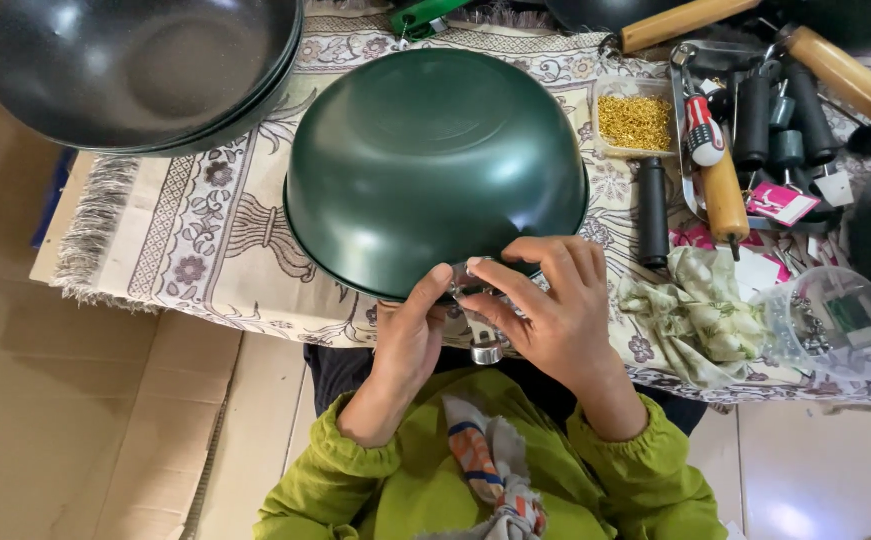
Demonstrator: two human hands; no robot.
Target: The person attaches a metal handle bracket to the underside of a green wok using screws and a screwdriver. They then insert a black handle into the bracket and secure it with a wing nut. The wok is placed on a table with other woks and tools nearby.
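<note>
Pinching a shiny metal bracket at the glossy green wok rim, both hands in firm grip.

pink tag beside tool tray

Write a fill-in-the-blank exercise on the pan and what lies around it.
1. The green pan lies ____ on the patterned cloth, its bottom facing the camera.
2. Both the left hand and the right hand are at a ____ bracket on the pan's near rim.
3. The small clear tray holds ____-coloured small parts.
4. The stacked black pans sit at the ____ of the picture.

Missing words: upside down; metal; gold; top left
</note>
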